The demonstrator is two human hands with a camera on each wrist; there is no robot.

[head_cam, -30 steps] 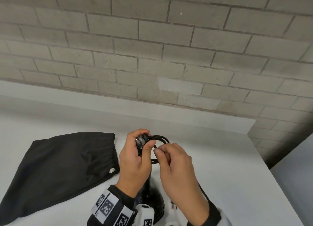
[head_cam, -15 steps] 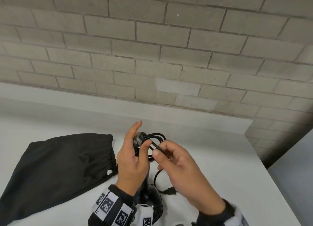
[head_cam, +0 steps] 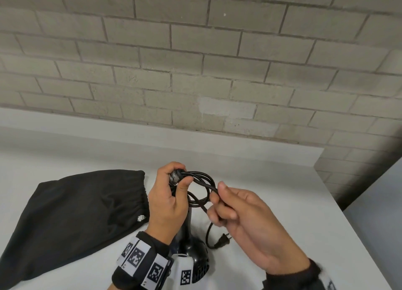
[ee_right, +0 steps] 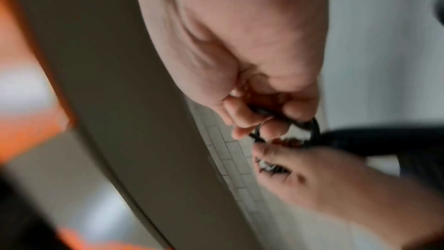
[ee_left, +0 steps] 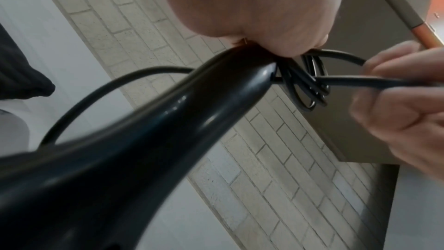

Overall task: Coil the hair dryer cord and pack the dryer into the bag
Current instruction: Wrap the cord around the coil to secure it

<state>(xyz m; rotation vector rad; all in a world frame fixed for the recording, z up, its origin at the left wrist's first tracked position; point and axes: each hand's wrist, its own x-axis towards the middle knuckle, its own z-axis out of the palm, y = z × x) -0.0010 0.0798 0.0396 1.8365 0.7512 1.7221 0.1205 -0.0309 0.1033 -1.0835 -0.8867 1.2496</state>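
Observation:
A black hair dryer stands with its head down on the white table, handle up. My left hand grips the handle's top end together with several loops of the black cord. My right hand pinches the cord just right of the loops. The free end hangs down to the plug, which lies on the table beside the dryer's head. In the left wrist view the glossy handle and the bunched cord fill the frame. A flat black drawstring bag lies to the left.
A grey brick wall rises behind the table's raised back ledge. The table's right edge drops off near my right arm. The right wrist view is blurred.
My right hand has drawn the cord out to the right, away from the left hand, and the loops now show wider. The left forefinger has curled back down. The plug has come into view on the table.

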